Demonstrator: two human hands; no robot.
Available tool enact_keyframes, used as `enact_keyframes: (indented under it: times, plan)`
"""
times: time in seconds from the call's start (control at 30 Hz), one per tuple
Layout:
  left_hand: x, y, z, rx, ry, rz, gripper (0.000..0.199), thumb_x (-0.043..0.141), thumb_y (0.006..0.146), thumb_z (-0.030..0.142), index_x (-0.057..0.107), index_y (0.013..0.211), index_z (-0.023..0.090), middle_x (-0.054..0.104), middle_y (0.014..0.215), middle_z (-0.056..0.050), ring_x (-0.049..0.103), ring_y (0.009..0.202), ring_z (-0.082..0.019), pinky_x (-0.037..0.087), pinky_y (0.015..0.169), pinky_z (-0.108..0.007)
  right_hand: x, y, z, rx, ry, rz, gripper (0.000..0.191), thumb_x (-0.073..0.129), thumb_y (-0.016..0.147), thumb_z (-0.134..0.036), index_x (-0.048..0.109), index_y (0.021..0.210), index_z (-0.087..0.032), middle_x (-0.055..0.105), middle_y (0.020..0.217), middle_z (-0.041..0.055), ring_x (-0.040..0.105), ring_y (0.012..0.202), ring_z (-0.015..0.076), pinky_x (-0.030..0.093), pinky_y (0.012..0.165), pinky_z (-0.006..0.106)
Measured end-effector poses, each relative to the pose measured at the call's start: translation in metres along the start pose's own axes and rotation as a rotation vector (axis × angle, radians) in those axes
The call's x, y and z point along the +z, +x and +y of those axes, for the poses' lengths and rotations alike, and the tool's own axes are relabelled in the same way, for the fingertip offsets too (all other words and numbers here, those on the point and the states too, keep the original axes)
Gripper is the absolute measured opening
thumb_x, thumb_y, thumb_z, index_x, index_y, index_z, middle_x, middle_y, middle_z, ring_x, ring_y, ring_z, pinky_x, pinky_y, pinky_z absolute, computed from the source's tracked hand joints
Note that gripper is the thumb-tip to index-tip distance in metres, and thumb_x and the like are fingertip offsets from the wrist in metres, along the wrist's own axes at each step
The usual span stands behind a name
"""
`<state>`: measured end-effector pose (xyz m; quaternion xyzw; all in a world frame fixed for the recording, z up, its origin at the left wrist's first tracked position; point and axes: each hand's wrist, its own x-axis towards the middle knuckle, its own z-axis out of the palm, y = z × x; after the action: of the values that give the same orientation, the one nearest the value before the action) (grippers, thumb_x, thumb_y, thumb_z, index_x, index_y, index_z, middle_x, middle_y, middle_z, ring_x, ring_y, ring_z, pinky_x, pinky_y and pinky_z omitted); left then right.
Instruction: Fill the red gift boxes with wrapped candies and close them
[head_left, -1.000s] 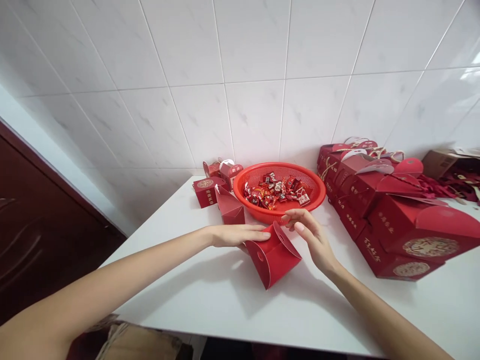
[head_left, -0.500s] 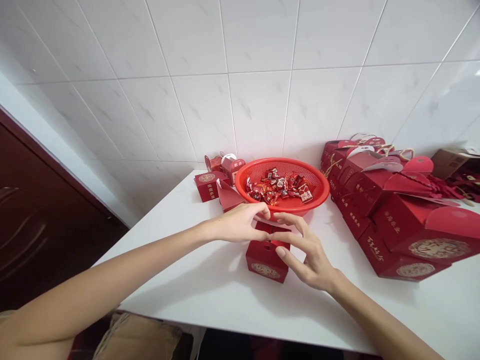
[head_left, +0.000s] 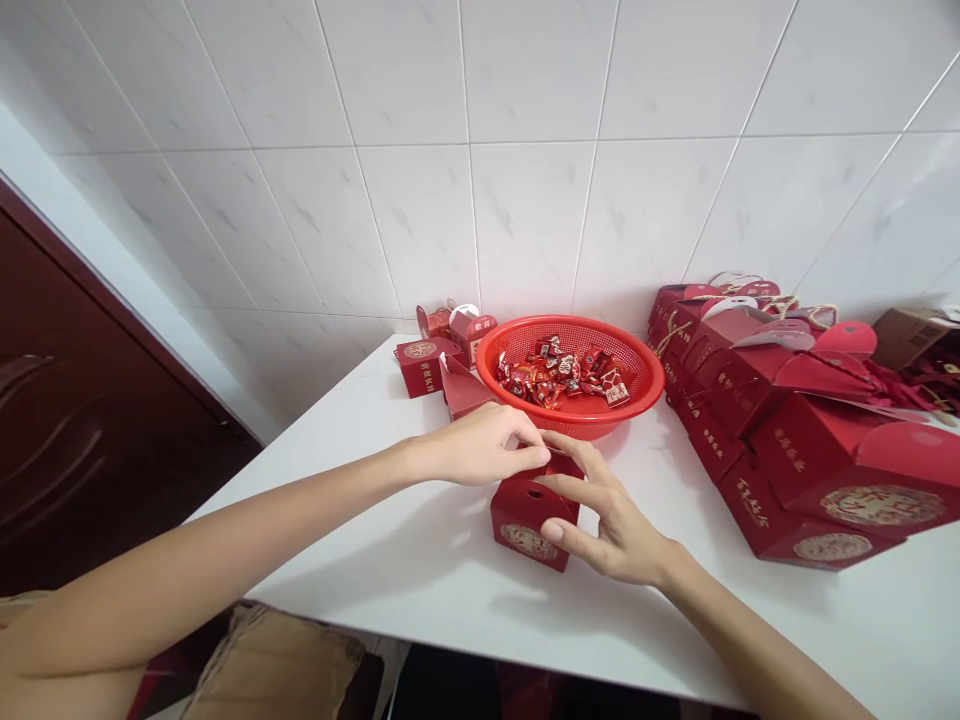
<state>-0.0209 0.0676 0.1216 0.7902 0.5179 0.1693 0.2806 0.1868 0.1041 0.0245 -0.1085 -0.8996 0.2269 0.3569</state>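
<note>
A small red candy box (head_left: pixel 527 535) with a gold round emblem on its front stands upright on the white table. At its top, the fingers and thumb of my left hand (head_left: pixel 487 447) are closed together on the flaps. My right hand (head_left: pixel 615 525) reaches round the box's right side, its thumb against the front and its bent fingers over the top edge. The flap edges are partly hidden under my fingers. Just behind the box sits a red plastic basket (head_left: pixel 495 345) that holds several wrapped candies (head_left: pixel 566 368).
Large red gift boxes (head_left: pixel 814 470) with cord handles are stacked at the right. Smaller red boxes (head_left: pixel 424 368) stand left of the basket, near the tiled wall (head_left: pixel 405 220). A brown cardboard box (head_left: pixel 277 665) lies below the table's (head_left: pixel 360 560) front edge.
My left fingertips have shifted slightly right over the box top. The right hand's fingers have drawn lower, nearer the box. The view has turned a little.
</note>
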Motion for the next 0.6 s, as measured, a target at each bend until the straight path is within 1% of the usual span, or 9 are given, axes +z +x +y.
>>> enact_keyframes:
  times: [0.07, 0.13, 0.23, 0.3, 0.37, 0.43, 0.47, 0.53, 0.6]
  plan:
    - [0.002, 0.002, -0.001, 0.003, 0.043, -0.007, 0.036, 0.047, 0.091, 0.034, 0.063, 0.064, 0.016, 0.063, 0.074, -0.003, 0.056, 0.069, -0.016, 0.040, 0.063, -0.027, 0.000, 0.001, -0.001, 0.026, 0.031, -0.002, 0.033, 0.061, 0.093, -0.045, 0.069, 0.118, -0.025, 0.048, 0.149, 0.0131, 0.048, 0.135, 0.0323, 0.043, 0.109, 0.050]
    - [0.005, 0.005, -0.002, 0.012, 0.096, 0.018, 0.034, 0.046, 0.092, 0.032, 0.067, 0.070, 0.016, 0.065, 0.079, -0.004, 0.058, 0.072, -0.017, 0.041, 0.065, -0.029, -0.001, 0.002, -0.002, 0.068, 0.085, 0.016, 0.029, 0.062, 0.093, -0.046, 0.068, 0.111, -0.024, 0.047, 0.149, 0.0132, 0.047, 0.136, 0.0320, 0.043, 0.110, 0.049]
    - [0.012, 0.009, -0.005, 0.014, 0.148, 0.075, 0.026, 0.050, 0.090, 0.033, 0.073, 0.085, 0.019, 0.070, 0.092, -0.005, 0.063, 0.084, -0.021, 0.045, 0.076, -0.031, -0.002, 0.003, -0.004, 0.151, 0.211, 0.085, 0.024, 0.061, 0.093, -0.046, 0.063, 0.095, -0.022, 0.048, 0.148, 0.0133, 0.046, 0.137, 0.0313, 0.042, 0.110, 0.047]
    - [0.018, 0.011, -0.004, -0.015, 0.191, 0.111, 0.024, 0.054, 0.088, 0.035, 0.073, 0.089, 0.021, 0.071, 0.096, -0.006, 0.065, 0.090, -0.024, 0.046, 0.080, -0.034, -0.003, 0.003, -0.005, 0.207, 0.297, 0.144, 0.027, 0.057, 0.095, -0.046, 0.060, 0.084, -0.022, 0.050, 0.146, 0.0118, 0.046, 0.138, 0.0308, 0.041, 0.109, 0.046]
    - [0.024, 0.013, -0.002, -0.063, 0.241, 0.145, 0.028, 0.057, 0.088, 0.043, 0.071, 0.092, 0.020, 0.071, 0.102, -0.007, 0.065, 0.095, -0.027, 0.048, 0.080, -0.036, -0.004, 0.003, -0.006, 0.271, 0.366, 0.198, 0.036, 0.051, 0.099, -0.046, 0.059, 0.075, -0.021, 0.054, 0.143, 0.0099, 0.047, 0.137, 0.0302, 0.040, 0.108, 0.045]
    - [0.030, 0.015, 0.003, -0.103, 0.276, 0.162, 0.040, 0.059, 0.085, 0.054, 0.068, 0.101, 0.019, 0.069, 0.111, -0.010, 0.065, 0.099, -0.031, 0.050, 0.080, -0.039, -0.006, 0.004, -0.006, 0.338, 0.411, 0.241, 0.043, 0.049, 0.100, -0.045, 0.058, 0.066, -0.020, 0.058, 0.140, 0.0086, 0.051, 0.133, 0.0298, 0.042, 0.106, 0.044]
    - [0.033, 0.016, 0.005, -0.117, 0.293, 0.164, 0.047, 0.059, 0.084, 0.059, 0.067, 0.105, 0.018, 0.068, 0.114, -0.011, 0.065, 0.101, -0.032, 0.051, 0.081, -0.040, -0.006, 0.004, -0.006, 0.368, 0.429, 0.257, 0.044, 0.051, 0.099, -0.045, 0.058, 0.063, -0.019, 0.059, 0.138, 0.0083, 0.053, 0.130, 0.0297, 0.043, 0.104, 0.044]
    - [0.037, 0.019, 0.010, -0.137, 0.333, 0.153, 0.052, 0.059, 0.084, 0.060, 0.063, 0.110, 0.016, 0.067, 0.116, -0.013, 0.065, 0.101, -0.033, 0.052, 0.082, -0.043, -0.007, 0.005, -0.006, 0.411, 0.454, 0.280, 0.044, 0.059, 0.095, -0.044, 0.054, 0.060, -0.019, 0.061, 0.137, 0.0080, 0.056, 0.126, 0.0300, 0.045, 0.101, 0.043]
    - [0.039, 0.020, 0.012, -0.154, 0.369, 0.134, 0.049, 0.060, 0.083, 0.055, 0.061, 0.112, 0.015, 0.066, 0.115, -0.015, 0.065, 0.100, -0.035, 0.052, 0.081, -0.044, -0.009, 0.006, -0.005, 0.425, 0.461, 0.282, 0.040, 0.067, 0.089, -0.043, 0.053, 0.060, -0.019, 0.061, 0.138, 0.0082, 0.056, 0.127, 0.0308, 0.044, 0.102, 0.044]
